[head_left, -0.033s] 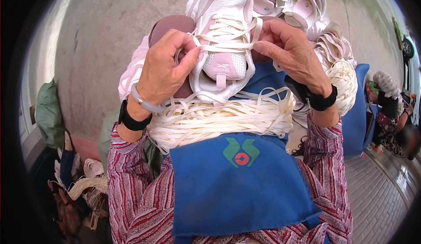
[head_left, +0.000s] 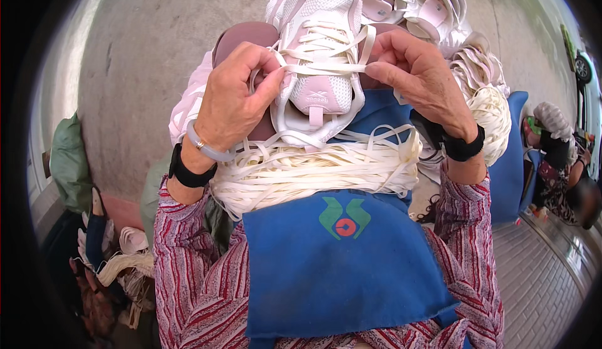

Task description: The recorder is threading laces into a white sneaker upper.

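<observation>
A white and pale pink sneaker (head_left: 318, 95) lies in front of me with its heel toward me and its toe pointing away. A flat cream shoelace (head_left: 326, 69) crosses its tongue and runs through the eyelets. My left hand (head_left: 233, 98) pinches the lace at the left edge of the opening. On the other side, my right hand (head_left: 417, 73) pinches the lace between thumb and forefinger, with a loop standing up beside it. The strand between my hands looks taut. A thick bundle of cream laces (head_left: 313, 170) rests on my lap, just behind the heel.
More pink and white shoe uppers (head_left: 434, 14) are stacked at far right, above a ball of cream laces (head_left: 489, 123). A blue apron (head_left: 338, 274) covers my lap. A green sack (head_left: 70, 161) stands left. Another person (head_left: 558, 167) sits at far right.
My right hand has shifted very slightly to the right with the lace. The left hand and the sneaker look unmoved.
</observation>
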